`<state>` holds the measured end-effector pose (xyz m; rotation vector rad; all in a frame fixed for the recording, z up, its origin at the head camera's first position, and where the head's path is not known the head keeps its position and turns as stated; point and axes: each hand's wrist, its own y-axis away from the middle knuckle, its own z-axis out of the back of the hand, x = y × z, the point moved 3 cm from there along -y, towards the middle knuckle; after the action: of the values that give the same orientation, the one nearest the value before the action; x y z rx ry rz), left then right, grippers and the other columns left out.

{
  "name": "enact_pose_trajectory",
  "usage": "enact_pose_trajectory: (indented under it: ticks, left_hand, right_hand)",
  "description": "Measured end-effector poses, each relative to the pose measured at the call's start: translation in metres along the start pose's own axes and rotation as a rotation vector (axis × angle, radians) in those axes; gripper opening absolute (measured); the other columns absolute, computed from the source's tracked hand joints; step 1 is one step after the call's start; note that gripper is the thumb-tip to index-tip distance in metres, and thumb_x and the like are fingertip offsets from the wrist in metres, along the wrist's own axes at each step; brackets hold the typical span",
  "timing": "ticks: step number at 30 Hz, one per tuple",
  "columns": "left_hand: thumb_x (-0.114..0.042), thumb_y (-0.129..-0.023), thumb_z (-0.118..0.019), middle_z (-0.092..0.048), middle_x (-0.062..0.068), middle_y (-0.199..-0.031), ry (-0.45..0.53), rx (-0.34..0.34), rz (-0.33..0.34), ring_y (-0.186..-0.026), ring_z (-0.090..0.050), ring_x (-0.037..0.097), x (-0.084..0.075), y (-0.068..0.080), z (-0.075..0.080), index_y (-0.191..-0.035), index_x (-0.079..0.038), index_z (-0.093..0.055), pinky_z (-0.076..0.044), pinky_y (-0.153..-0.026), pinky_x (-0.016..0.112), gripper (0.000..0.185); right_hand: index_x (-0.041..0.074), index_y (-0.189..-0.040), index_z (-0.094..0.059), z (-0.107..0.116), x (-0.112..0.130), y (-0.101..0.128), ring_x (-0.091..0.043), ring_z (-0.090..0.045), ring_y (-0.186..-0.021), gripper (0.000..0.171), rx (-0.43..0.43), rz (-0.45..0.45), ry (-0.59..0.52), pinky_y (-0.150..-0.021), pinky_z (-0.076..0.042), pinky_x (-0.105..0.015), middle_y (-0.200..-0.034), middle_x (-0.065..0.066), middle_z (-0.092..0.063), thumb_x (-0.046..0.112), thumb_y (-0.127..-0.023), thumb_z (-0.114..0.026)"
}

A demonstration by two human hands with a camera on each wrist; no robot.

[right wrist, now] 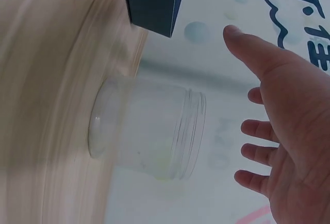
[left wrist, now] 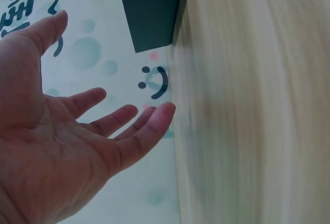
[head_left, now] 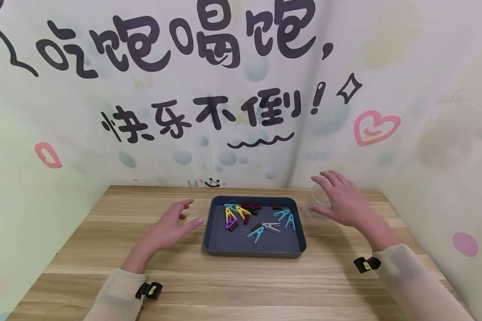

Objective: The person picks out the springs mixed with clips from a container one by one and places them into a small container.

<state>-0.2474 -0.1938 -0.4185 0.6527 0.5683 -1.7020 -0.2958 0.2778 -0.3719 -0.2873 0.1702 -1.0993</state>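
While the clear jar (head_left: 319, 195) stands on the wooden surface (head_left: 233, 285) just right of the dark tray (head_left: 225, 243), it is hard to see from the head view, because the right hand (head_left: 343, 200) covers most of it and the glass almost melts into the pale wall behind. From the right wrist view the jar (right wrist: 147, 134) shows better: it is open at the top, it has a threaded neck, and the hand (right wrist: 289, 147) is close beside it with the fingers spread, not touching the glass. The left hand (head_left: 170, 227) hovers just left of the tray, also with a spread, loose grip that holds nothing; the left wrist view confirms the open palm (left wrist: 62, 147) and shows only one corner of the tray (left wrist: 152, 13). Both wrist views are blurred along the wood. Inside the tray lie small clothes pegs (head_left: 257, 220) in a loose pile. I count about ten, but some overlap: three or four light blue, two yellow, one purple, one white, and a few dark red or black ones that I cannot separate surely. There is one jar, one tray and two hands, and both sleeves are cut off by the lower edge.
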Motion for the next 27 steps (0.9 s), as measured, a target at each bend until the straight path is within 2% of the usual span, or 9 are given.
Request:
enact_pose_trajectory:
  ticks: [5,11,19,27]
  left_hand:
    - [-0.050,-0.103,-0.069,-0.048,0.026,-0.153,0.088,0.018,0.011,-0.128,-0.058,0.041,0.000,-0.004,-0.007,-0.161,-0.003,-0.039,-0.057,-0.097,0.054,0.080]
    - [-0.030,-0.104,-0.071,-0.051,0.026,-0.148,0.275,0.071,0.038,-0.123,-0.062,0.037,0.001,-0.009,-0.016,-0.158,0.000,-0.042,-0.062,-0.090,0.043,0.068]
    - [-0.015,-0.104,-0.069,-0.051,0.028,-0.146,0.430,0.124,0.042,-0.131,-0.059,0.044,0.001,-0.011,-0.022,-0.156,0.004,-0.041,-0.061,-0.095,0.047,0.062]
    - [-0.004,-0.103,-0.067,-0.052,0.029,-0.143,0.505,0.130,0.048,-0.128,-0.060,0.043,0.001,-0.015,-0.032,-0.154,0.005,-0.043,-0.062,-0.092,0.047,0.057]
  right_hand:
    - [0.010,-0.151,-0.056,-0.004,0.008,-0.012,-0.046,-0.042,-0.143,0.079,0.006,0.049,-0.017,-0.113,-0.038,-0.071,-0.153,-0.023,-0.050,0.048,-0.088,-0.086]
    - [0.008,-0.146,-0.060,-0.009,0.017,-0.025,-0.042,-0.053,-0.133,0.068,0.021,0.095,-0.095,-0.111,-0.045,-0.064,-0.146,-0.020,-0.056,0.040,-0.091,-0.086]
    - [0.009,-0.137,-0.065,-0.019,0.032,-0.041,-0.035,-0.061,-0.123,0.054,0.083,0.093,-0.196,-0.105,-0.053,-0.056,-0.138,-0.015,-0.062,0.035,-0.094,-0.084]
    - [0.008,-0.123,-0.070,-0.032,0.048,-0.053,-0.030,-0.063,-0.114,0.034,0.131,0.124,-0.268,-0.102,-0.055,-0.049,-0.126,-0.014,-0.064,0.025,-0.097,-0.082]
